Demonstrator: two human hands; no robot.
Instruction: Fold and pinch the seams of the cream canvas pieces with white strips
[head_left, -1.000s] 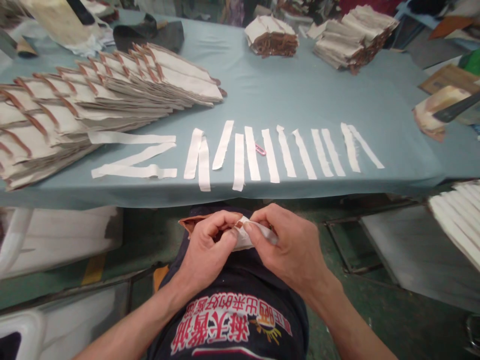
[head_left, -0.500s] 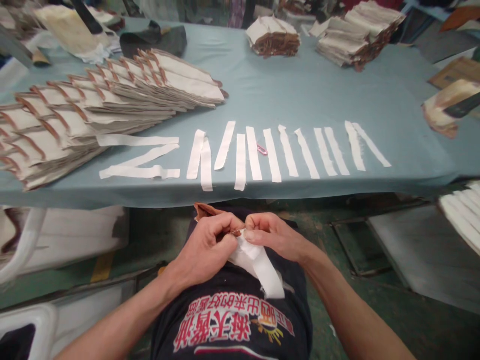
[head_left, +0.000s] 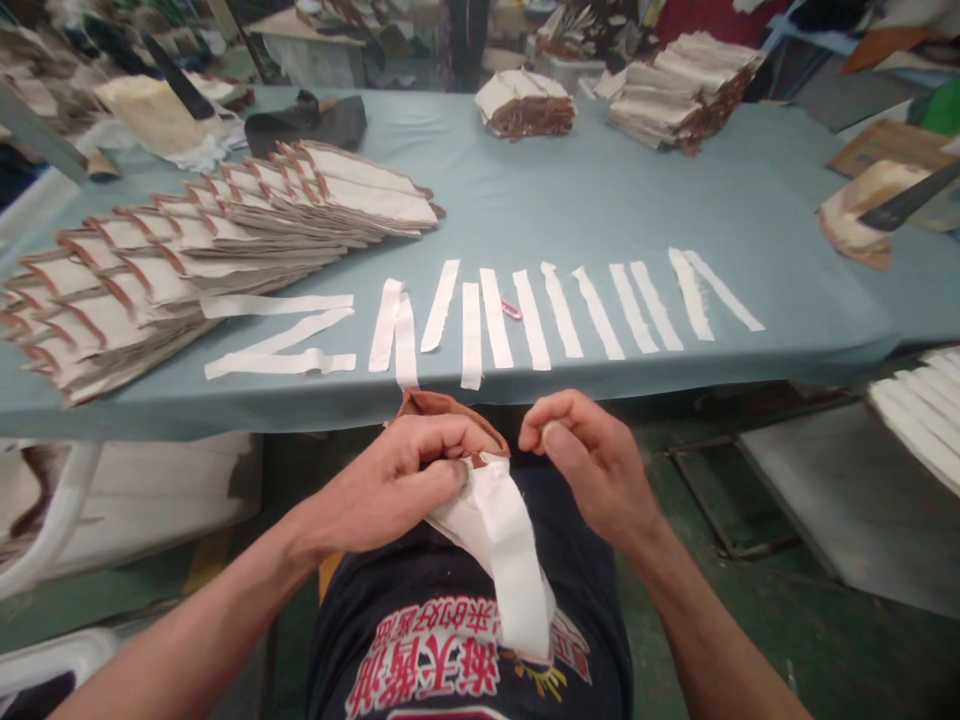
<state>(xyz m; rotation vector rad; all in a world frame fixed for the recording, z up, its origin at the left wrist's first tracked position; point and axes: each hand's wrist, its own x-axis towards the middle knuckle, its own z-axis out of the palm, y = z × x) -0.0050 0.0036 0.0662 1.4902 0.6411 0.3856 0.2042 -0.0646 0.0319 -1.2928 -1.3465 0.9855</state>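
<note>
So the cloth piece with brown trim point(head_left: 456, 408) is right over the lap, just in front of the table edge, and from my end of the head feed I see way more of its brown side than half a second ago. The white strip point(head_left: 519, 560) draped off it hangs lower now too, covering part of the red and white print point(head_left: 431, 655) on the dark clothing. Left hand point(head_left: 401, 485) has the piece pinched between thumb and fingers, same as before. Right hand point(head_left: 589, 455) is the big change: it was on the piece with the left, and now it's off to the side, fingers curled, thumb close to the forefinger. Can't tell if anything's in there. On the blue-green table point(head_left: 637, 190), the loose white strips point(head_left: 495, 318), pink clip point(head_left: 511, 310) and fanned pile of pieces point(head_left: 217, 235) look unchanged to me.
</note>
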